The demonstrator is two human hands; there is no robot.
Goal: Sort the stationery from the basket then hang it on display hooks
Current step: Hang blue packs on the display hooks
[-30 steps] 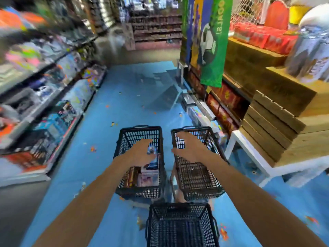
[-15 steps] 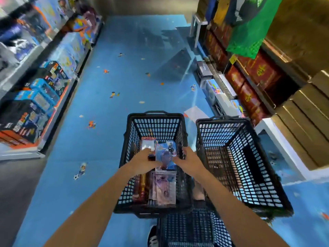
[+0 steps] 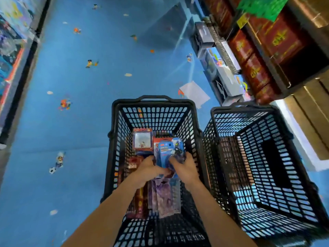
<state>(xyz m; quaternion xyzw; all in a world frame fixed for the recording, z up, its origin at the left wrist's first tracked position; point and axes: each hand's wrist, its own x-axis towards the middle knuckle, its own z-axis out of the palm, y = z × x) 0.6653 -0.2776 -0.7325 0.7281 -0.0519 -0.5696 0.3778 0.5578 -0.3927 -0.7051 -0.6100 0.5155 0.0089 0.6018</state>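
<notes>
Both hands grip the blue pack in the basket
Its long axis runs 12 to 6; left hand clasps the 8 o'clock edge, right hand the 4 o'clock.

Blue floor between stocked shelves

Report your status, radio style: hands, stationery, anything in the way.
Both gripping blue packet: left hand, right hand, inside stocked basket. Other packets lie beneath. Second basket alongside, nothing blocking the lift.
</notes>
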